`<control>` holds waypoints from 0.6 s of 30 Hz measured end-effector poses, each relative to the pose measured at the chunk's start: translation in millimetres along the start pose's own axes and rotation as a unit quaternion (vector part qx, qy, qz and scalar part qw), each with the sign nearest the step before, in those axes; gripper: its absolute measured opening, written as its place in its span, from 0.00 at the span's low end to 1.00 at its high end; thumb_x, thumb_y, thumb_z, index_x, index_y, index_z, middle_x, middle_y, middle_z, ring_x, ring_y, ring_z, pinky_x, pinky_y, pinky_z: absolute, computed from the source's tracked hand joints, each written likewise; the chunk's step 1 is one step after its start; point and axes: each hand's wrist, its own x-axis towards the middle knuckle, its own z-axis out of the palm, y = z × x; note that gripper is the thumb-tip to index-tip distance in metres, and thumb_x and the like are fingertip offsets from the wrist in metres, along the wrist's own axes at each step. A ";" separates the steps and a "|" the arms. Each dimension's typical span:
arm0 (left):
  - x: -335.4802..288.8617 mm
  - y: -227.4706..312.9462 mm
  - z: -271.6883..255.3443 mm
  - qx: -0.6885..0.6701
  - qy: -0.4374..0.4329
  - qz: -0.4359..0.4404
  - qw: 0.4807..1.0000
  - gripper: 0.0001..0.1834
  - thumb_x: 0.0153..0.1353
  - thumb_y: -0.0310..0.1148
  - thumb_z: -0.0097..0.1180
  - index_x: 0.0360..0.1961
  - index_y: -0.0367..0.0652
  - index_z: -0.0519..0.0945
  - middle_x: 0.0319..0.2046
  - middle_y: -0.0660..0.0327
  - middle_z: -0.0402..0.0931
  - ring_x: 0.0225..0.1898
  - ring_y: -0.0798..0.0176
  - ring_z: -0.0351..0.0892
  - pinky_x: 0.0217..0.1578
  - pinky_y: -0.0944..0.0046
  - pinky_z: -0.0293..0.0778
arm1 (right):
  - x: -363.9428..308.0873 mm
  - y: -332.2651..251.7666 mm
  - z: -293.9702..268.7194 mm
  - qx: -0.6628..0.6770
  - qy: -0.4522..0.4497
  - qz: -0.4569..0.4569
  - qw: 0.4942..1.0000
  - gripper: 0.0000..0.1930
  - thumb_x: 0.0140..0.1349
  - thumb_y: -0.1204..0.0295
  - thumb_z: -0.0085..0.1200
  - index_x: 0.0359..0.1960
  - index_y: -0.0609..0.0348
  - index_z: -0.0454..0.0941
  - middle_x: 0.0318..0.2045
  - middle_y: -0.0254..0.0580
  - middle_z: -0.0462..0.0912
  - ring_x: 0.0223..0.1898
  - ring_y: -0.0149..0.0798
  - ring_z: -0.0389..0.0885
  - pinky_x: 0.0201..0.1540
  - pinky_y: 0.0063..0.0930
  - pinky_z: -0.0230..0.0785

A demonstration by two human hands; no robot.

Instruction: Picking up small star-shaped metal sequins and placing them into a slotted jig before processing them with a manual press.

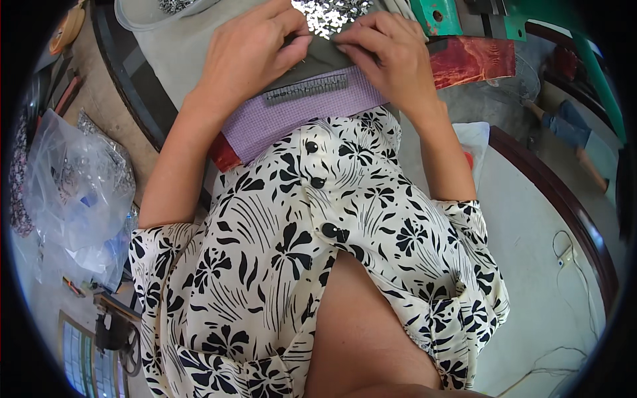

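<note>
A heap of small shiny metal pieces (326, 18) lies at the top, between my hands, on dark grey cloth (318, 58). At the heap's left edge, my left hand (255, 50) has its thumb and forefinger pinched together. My right hand (391, 53) is at the heap's right side, its fingers also drawn together. Anything in either pinch is too small to make out. Nearer to me, a grey slotted metal strip (307, 89) rests on lilac checked cloth (265, 126), just below the dark cloth.
A clear plastic tub (136, 25) with more metal pieces stands at the upper left. Green metal machine parts (438, 16) and a red-brown board (474, 61) are at upper right. Clear plastic bags (73, 205) hang at left. Another person (567, 126) is at far right.
</note>
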 end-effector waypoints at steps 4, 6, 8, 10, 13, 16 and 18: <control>-15.0 5.8 -15.6 0.005 -0.010 -0.025 1.000 0.05 0.57 0.30 0.64 0.32 0.42 0.81 0.32 0.64 0.76 0.29 0.57 0.77 0.31 0.61 0.72 | 11.1 -2.9 1.1 -0.003 -0.011 -0.006 1.000 0.07 0.50 0.71 0.67 0.32 0.49 0.85 0.36 0.28 0.80 0.43 0.38 0.78 0.49 0.37 0.64; -29.6 8.6 -16.1 -0.018 -0.006 -0.068 0.998 0.06 0.54 0.30 0.66 0.32 0.43 0.82 0.34 0.62 0.75 0.35 0.54 0.79 0.34 0.57 0.75 | 27.6 -14.9 -13.5 -0.031 -0.064 -0.037 0.997 0.04 0.51 0.73 0.62 0.29 0.54 0.80 0.35 0.38 0.77 0.42 0.44 0.77 0.48 0.37 0.66; -38.4 13.9 -13.3 -0.034 0.011 -0.062 0.997 0.06 0.52 0.29 0.67 0.31 0.43 0.81 0.34 0.63 0.75 0.34 0.55 0.79 0.33 0.57 0.74 | 34.7 -15.7 -14.3 -0.058 -0.050 -0.077 0.994 0.02 0.53 0.72 0.59 0.28 0.55 0.80 0.33 0.38 0.77 0.39 0.43 0.77 0.43 0.33 0.68; -44.0 18.4 -9.3 -0.049 0.030 -0.056 0.997 0.07 0.51 0.28 0.67 0.30 0.43 0.81 0.34 0.63 0.75 0.34 0.56 0.79 0.33 0.58 0.74 | 40.0 -13.9 -12.1 -0.042 -0.058 -0.132 0.989 0.03 0.53 0.72 0.58 0.28 0.56 0.79 0.34 0.39 0.77 0.39 0.44 0.76 0.44 0.35 0.67; -48.6 24.4 0.4 -0.060 0.040 -0.034 0.997 0.07 0.49 0.28 0.68 0.29 0.43 0.81 0.34 0.65 0.75 0.35 0.58 0.78 0.35 0.58 0.74 | 45.5 -12.4 -10.5 -0.049 -0.073 -0.148 0.985 0.04 0.54 0.72 0.58 0.27 0.58 0.79 0.35 0.40 0.78 0.40 0.45 0.75 0.45 0.37 0.67; -48.5 30.8 10.6 -0.052 0.030 -0.012 0.998 0.07 0.49 0.29 0.67 0.29 0.44 0.82 0.35 0.65 0.75 0.36 0.59 0.78 0.37 0.59 0.73 | 43.5 -1.7 2.8 -0.049 -0.017 -0.185 0.981 0.05 0.53 0.72 0.61 0.28 0.58 0.79 0.36 0.41 0.78 0.40 0.46 0.75 0.45 0.39 0.67; -48.8 31.4 19.3 -0.043 0.030 -0.006 0.999 0.06 0.49 0.30 0.66 0.28 0.45 0.81 0.34 0.66 0.75 0.37 0.61 0.77 0.37 0.59 0.72 | 38.5 4.6 13.1 -0.069 0.039 -0.223 0.971 0.05 0.53 0.72 0.62 0.28 0.58 0.79 0.36 0.41 0.78 0.41 0.46 0.76 0.45 0.39 0.67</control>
